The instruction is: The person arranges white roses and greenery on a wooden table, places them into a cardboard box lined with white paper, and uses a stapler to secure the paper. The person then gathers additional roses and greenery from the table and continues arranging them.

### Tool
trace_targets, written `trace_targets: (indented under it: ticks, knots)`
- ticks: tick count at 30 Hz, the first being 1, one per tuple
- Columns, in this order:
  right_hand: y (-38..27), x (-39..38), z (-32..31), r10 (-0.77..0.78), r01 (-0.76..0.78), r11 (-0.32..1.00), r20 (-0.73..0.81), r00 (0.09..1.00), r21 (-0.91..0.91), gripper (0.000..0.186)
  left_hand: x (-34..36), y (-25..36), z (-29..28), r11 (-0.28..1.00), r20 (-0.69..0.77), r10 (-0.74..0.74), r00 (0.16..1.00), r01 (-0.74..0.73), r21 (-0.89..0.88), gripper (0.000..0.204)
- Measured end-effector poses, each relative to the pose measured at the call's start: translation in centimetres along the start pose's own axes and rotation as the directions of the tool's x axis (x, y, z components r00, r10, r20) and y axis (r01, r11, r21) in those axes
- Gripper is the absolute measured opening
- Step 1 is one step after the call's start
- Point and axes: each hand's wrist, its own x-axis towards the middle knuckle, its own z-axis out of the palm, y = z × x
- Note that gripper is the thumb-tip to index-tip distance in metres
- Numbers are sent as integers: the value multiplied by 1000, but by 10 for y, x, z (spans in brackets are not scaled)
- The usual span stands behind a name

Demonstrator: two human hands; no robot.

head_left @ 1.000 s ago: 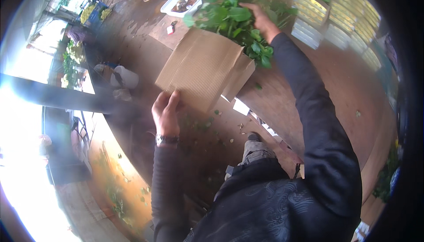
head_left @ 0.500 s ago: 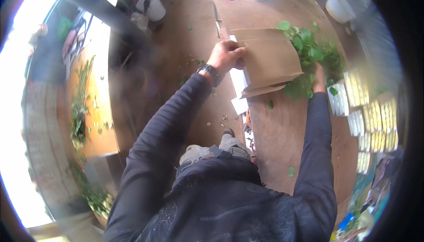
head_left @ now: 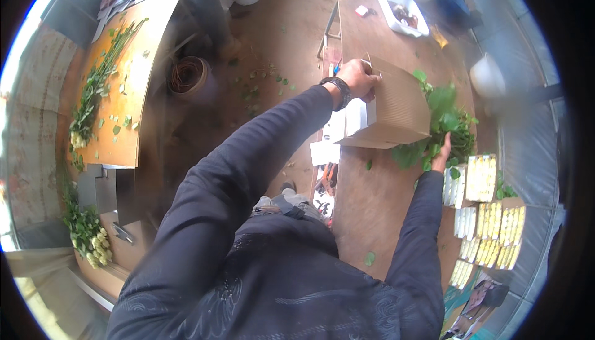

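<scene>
A brown corrugated cardboard wrap (head_left: pixel 401 101) is folded around a bunch of leafy stems (head_left: pixel 443 114) above the wooden table. Green leaves stick out of its right end, while the left end shows a white inner face. My left hand (head_left: pixel 359 79) is closed on the upper left edge of the cardboard, fingers curled over it. At the other end, my right hand (head_left: pixel 444 153) grips the leafy stems from the near side, its fingers partly covered by foliage. What lies inside the wrap is hidden.
Wrapped bundles of pale yellow flowers (head_left: pixel 499 225) stand at the table's right edge. A white tub (head_left: pixel 385 6) sits at the far end. Cut stems lie on a side table (head_left: pixel 118 148) to the left, with pale roses (head_left: pixel 99 248) below and a round bin (head_left: pixel 189 76) nearby.
My view has shifted, so the scene sits further left and lower at the sides. The cardboard has tipped, showing more of its near side; both hands keep their places at its ends.
</scene>
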Motion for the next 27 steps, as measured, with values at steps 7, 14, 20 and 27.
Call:
trace_targets:
  ticks: [7, 14, 20, 27]
  knots:
    - [30, -52, 15, -185, 186, 965, -24, 982, 184, 50, 7, -6, 1, 995, -49, 70, 996, -66, 77, 27]
    - [95, -265, 118, -651, 594, 732, -83, 755, -333, 26, -88, -84, -125, 994, -156, 68, 985, -53, 99, 24]
    - [175, -385, 248, 96, 462, 707, 720, 687, -535, 36, -277, -197, -257, 948, -591, -208, 780, 12, -317, 11]
    - [191, -407, 395, 425, 882, 318, 884, 194, -347, 45, -530, -225, -329, 996, -995, 64, -82, -52, 68, 11]
